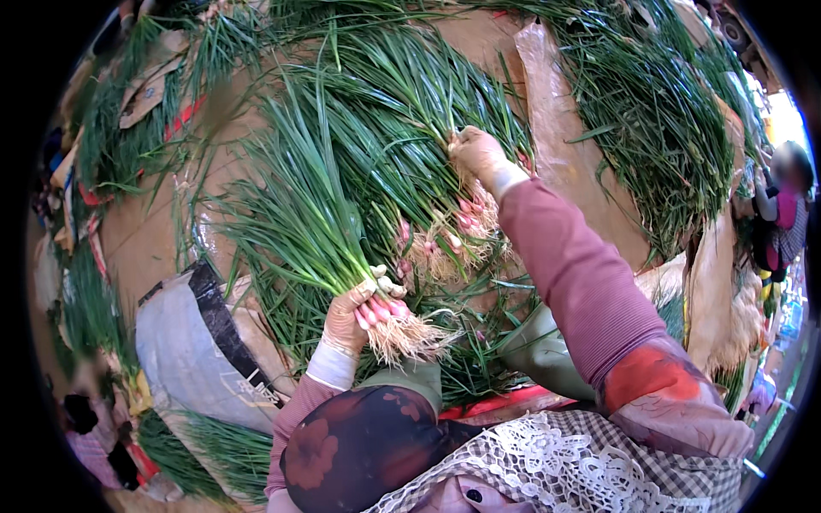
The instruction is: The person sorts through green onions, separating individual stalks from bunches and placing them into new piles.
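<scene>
My left hand (345,320), in a pale glove, is closed round a bunch of spring onions (318,227) just above the pink bulbs. Its pale roots hang toward my knees, and the long green leaves fan away to the upper left. Farther off to the right, my gloved right hand (479,156) is closed on the stems of spring onions in a loose pile (385,128). How many stems it grips is hidden by the fingers. Below that hand, more pink bulbs with tangled roots (440,252) lie at the pile's near end.
A large heap of green leaves (654,128) lies at the right, beside a plastic-covered strip (552,103). A grey-blue sack (192,346) is at the left. Loose leaves cover the ground before my knees. Other people sit at the right edge (785,214) and lower left (90,436).
</scene>
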Motion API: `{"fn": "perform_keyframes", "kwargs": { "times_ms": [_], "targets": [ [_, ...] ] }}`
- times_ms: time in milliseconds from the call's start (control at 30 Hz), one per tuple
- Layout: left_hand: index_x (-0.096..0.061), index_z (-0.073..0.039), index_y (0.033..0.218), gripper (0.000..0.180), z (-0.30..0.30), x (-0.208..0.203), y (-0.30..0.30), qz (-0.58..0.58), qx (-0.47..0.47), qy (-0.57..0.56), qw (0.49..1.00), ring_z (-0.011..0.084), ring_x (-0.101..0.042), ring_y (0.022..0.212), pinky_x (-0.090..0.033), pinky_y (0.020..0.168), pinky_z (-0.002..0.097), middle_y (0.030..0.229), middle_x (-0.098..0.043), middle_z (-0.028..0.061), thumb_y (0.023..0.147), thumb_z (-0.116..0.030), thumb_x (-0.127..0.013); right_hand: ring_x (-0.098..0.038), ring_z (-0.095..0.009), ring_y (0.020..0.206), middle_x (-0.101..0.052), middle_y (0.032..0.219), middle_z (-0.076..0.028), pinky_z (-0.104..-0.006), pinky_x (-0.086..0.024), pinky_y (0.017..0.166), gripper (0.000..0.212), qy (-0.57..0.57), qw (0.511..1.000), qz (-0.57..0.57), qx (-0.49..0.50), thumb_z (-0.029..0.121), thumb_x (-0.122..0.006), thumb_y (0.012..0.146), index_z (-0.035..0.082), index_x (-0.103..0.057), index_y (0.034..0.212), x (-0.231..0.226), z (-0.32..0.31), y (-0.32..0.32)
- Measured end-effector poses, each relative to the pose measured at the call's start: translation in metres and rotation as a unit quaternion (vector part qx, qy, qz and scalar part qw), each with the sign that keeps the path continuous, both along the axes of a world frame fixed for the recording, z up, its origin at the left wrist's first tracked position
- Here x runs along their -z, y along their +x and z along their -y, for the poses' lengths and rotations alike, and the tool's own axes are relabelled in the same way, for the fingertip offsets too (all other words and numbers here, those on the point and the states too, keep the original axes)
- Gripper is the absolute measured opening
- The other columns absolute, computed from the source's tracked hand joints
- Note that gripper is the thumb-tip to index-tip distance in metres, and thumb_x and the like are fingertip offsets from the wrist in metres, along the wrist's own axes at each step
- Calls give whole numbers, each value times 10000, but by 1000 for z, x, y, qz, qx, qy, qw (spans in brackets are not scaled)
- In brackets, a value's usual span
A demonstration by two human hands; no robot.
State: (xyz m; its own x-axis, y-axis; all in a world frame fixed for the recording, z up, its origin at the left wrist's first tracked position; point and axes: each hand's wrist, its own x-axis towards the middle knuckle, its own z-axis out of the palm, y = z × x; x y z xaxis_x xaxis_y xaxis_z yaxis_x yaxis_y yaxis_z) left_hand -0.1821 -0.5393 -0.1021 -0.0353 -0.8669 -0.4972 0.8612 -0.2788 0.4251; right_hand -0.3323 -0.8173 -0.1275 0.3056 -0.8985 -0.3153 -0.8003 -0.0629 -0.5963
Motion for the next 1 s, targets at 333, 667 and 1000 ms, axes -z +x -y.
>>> {"fn": "perform_keyframes", "kwargs": {
  "times_ms": [333, 667, 1000],
  "targets": [
    [-443, 94, 1040, 357, 9, 8, -1, 25, 83, 41, 995, 267, -567, 607, -476, 594, 275, 700, -570, 212, 752, -115, -472, -559, -304, 669, -569, 697, -146, -363, -445, 614, 204, 70, 965, 15, -253, 224, -552, 717, 82, -494, 851, -66, -159, -6],
    [-492, 71, 977, 305, 15, -22, -23, 110, 145, 60, 981, 227, -567, 567, -467, 544, 248, 668, -570, 181, 749, -132, -494, -536, -205, 598, -554, 657, -88, -317, -432, 556, 260, 167, 943, 275, -86, 268, -479, 822, 13, -526, 806, -36, -134, 27],
    [-449, 76, 998, 350, 5, -29, -19, -78, 7, 48, 996, 5, -371, 457, -277, 345, 71, 756, -508, 112, 737, -138, -542, -497, -99, 470, -523, 576, -14, -200, -391, 414, 123, 487, 850, 198, -18, 177, -525, 755, 77, -580, 710, -13, -158, 0]
  ]
}}
